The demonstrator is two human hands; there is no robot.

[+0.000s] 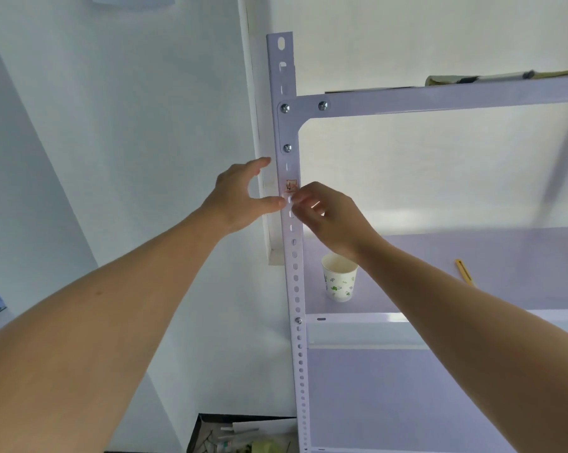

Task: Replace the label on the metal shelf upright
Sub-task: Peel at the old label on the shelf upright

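Note:
A white perforated metal upright (296, 289) rises through the middle of the view. A small label with reddish print (291, 186) is stuck on it at hand height. My left hand (240, 194) is beside the upright's left edge, fingers apart, with its thumb tip touching the metal just below the label. My right hand (328, 217) comes in from the right, its fingertips pinched together at the label's lower edge. Whether those fingertips grip the label's corner is hidden.
A paper cup with green print (339, 277) stands on the shelf board (472, 266) right of the upright, and a yellow tool (464, 272) lies farther right. Flat items lie on the top shelf (472, 81). A dark box of clutter (243, 434) is below. The wall is close on the left.

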